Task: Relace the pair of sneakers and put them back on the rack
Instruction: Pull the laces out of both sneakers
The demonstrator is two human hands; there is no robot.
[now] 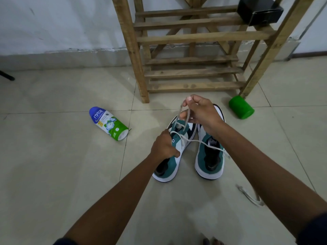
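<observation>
Two teal, white and black sneakers stand side by side on the tiled floor before the wooden rack (pixel 194 38). My left hand (pixel 163 145) grips the left sneaker (pixel 170 165) by its side near the eyelets. My right hand (pixel 201 112) pinches a white lace (pixel 184 117) and holds it up above that shoe's front eyelets. The lace's other end trails across the right sneaker (pixel 209 156), which has no lace threaded in it. A second loose lace (pixel 249 196) lies on the floor to the right, partly behind my right forearm.
A powder bottle (pixel 108 123) lies on its side on the floor to the left. A green cup (pixel 241 107) lies tipped by the rack's right leg. A black box (pixel 260 10) sits on an upper rack shelf. The lower shelves hold nothing.
</observation>
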